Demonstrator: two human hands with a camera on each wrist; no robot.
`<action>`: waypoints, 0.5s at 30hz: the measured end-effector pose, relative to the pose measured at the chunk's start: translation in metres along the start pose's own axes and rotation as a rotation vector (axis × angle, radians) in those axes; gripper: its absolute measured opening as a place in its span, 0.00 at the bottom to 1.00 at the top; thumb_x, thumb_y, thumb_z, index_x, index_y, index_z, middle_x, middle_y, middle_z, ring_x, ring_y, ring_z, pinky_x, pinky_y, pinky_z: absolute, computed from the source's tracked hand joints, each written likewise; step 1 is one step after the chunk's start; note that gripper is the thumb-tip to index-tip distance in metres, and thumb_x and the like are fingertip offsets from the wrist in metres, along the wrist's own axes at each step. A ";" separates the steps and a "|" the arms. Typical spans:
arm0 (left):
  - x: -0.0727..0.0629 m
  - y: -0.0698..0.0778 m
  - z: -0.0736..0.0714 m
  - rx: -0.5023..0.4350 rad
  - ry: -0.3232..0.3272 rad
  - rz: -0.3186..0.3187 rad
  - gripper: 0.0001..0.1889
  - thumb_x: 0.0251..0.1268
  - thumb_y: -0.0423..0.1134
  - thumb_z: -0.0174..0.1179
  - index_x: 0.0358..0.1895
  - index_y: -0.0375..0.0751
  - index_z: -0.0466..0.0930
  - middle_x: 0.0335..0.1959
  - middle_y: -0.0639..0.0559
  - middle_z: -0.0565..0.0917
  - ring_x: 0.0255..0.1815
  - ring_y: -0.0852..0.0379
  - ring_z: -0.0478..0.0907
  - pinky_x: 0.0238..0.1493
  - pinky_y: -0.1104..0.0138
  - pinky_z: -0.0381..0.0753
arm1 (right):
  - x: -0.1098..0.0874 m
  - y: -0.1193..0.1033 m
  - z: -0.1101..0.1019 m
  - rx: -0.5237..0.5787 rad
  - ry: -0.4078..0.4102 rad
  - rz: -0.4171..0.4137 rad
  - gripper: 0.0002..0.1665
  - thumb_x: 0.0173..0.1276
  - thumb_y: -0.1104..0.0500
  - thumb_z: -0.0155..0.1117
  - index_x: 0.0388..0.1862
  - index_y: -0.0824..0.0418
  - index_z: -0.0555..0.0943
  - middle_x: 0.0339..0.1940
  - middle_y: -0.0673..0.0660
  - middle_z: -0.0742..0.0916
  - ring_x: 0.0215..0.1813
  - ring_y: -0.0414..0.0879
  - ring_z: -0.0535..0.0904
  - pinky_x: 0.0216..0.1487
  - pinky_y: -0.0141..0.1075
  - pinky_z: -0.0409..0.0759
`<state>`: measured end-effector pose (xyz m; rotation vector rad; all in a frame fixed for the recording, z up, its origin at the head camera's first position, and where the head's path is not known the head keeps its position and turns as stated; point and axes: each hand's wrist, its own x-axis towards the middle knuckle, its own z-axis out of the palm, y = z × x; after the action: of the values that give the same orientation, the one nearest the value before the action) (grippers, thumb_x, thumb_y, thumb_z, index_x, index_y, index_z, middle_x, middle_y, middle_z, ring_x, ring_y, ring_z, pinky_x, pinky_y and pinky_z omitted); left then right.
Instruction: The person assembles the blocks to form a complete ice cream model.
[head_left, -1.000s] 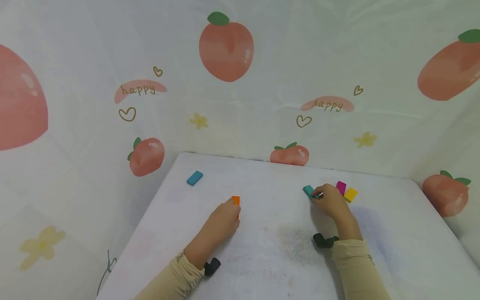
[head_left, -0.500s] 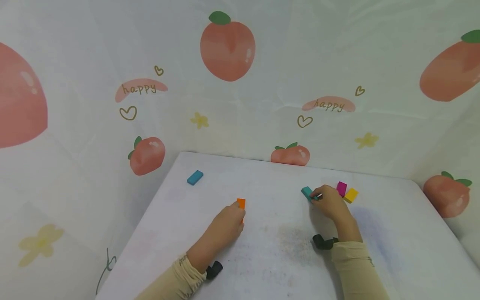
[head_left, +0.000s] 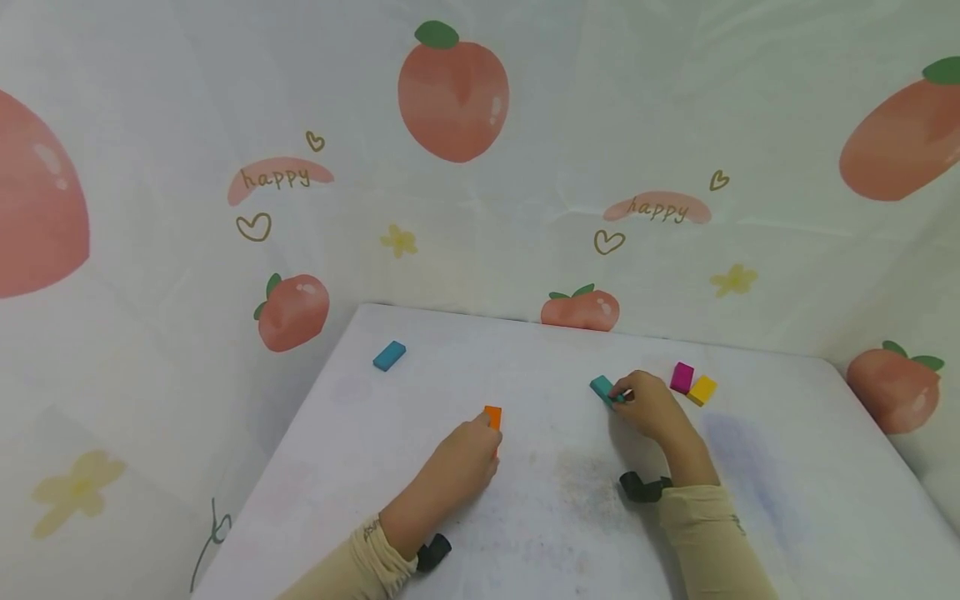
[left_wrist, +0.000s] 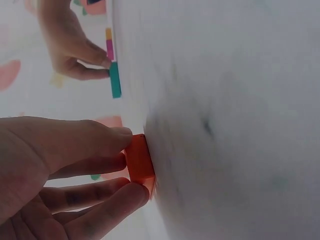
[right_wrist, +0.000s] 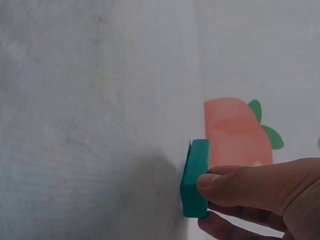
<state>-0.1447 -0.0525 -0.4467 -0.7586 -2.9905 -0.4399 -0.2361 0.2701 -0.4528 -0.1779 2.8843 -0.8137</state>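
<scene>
Near the middle of the white table, my left hand [head_left: 459,460] pinches an orange rectangular block [left_wrist: 139,157] between thumb and fingers, low against the tabletop. Further right and back, my right hand [head_left: 647,404] grips a teal block [right_wrist: 195,180] by its near end, thumb on one side and fingers on the other. The far end of the teal block points toward the back left. Most of the orange block is covered by the left hand in the head view, with just its top end showing.
A blue block [head_left: 389,356] lies at the back left of the table [head_left: 540,517]. Magenta [head_left: 682,377] and yellow [head_left: 702,390] blocks sit side by side to the right of the right hand. A white curtain [head_left: 510,208] printed with peaches hangs behind the table.
My left hand has moved right and slightly nearer with the orange block. My right hand has shifted left with the teal block, away from the magenta and yellow ones.
</scene>
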 end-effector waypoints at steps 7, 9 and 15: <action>-0.004 0.007 0.001 0.012 0.004 0.030 0.04 0.62 0.31 0.75 0.35 0.36 0.88 0.35 0.48 0.84 0.31 0.56 0.82 0.36 0.68 0.86 | 0.000 -0.004 0.003 0.004 -0.001 -0.023 0.08 0.69 0.67 0.70 0.45 0.66 0.90 0.50 0.67 0.86 0.51 0.59 0.84 0.59 0.57 0.86; -0.005 0.010 0.000 0.010 -0.005 0.031 0.05 0.62 0.31 0.75 0.36 0.36 0.88 0.36 0.48 0.84 0.32 0.56 0.83 0.37 0.68 0.87 | 0.000 -0.006 0.003 0.004 -0.006 -0.034 0.07 0.69 0.67 0.71 0.44 0.66 0.90 0.50 0.67 0.86 0.50 0.59 0.84 0.59 0.57 0.86; -0.006 0.015 0.003 0.022 -0.029 0.051 0.05 0.63 0.33 0.75 0.37 0.36 0.89 0.37 0.48 0.84 0.31 0.56 0.82 0.35 0.69 0.86 | -0.001 -0.010 0.005 0.012 -0.019 -0.043 0.07 0.69 0.67 0.71 0.44 0.65 0.91 0.50 0.66 0.86 0.51 0.59 0.83 0.60 0.59 0.85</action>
<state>-0.1323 -0.0419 -0.4457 -0.8441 -2.9899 -0.3967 -0.2338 0.2596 -0.4518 -0.2459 2.8669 -0.8316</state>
